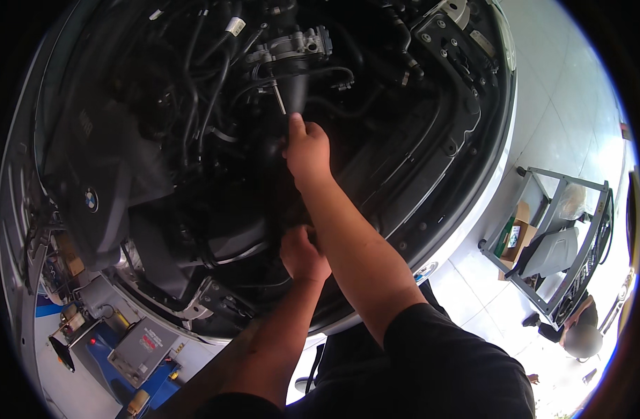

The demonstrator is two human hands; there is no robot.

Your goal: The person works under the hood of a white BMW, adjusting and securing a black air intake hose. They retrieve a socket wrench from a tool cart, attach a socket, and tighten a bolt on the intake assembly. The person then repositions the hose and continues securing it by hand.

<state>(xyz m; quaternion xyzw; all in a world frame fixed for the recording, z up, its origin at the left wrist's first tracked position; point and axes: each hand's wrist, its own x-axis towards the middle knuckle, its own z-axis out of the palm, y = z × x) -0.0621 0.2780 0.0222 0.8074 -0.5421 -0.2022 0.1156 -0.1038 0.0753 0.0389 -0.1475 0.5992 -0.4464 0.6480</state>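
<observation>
My right hand (309, 153) is closed, thumb stretched forward, around the dark handle end of a tool with a thin silver shaft (279, 98). That shaft points up to the lower edge of a silver metal throttle body (292, 46); whether its tip touches a fastener is too dark to tell. A black pipe (297, 87) runs down from the throttle body beside the shaft. Lower down, my left hand (304, 255) reaches into the engine bay with fingers curled, next to a black air duct (239, 241). What its fingers hold, if anything, is hidden.
Black hoses (222, 84) crowd the left of the throttle body. A black engine cover (89, 167) lies at the left. The car's front edge (466, 202) curves along the right. Beyond stand a grey metal cart (564, 237), a crouching person (583, 335) and a grey-blue machine (142, 353).
</observation>
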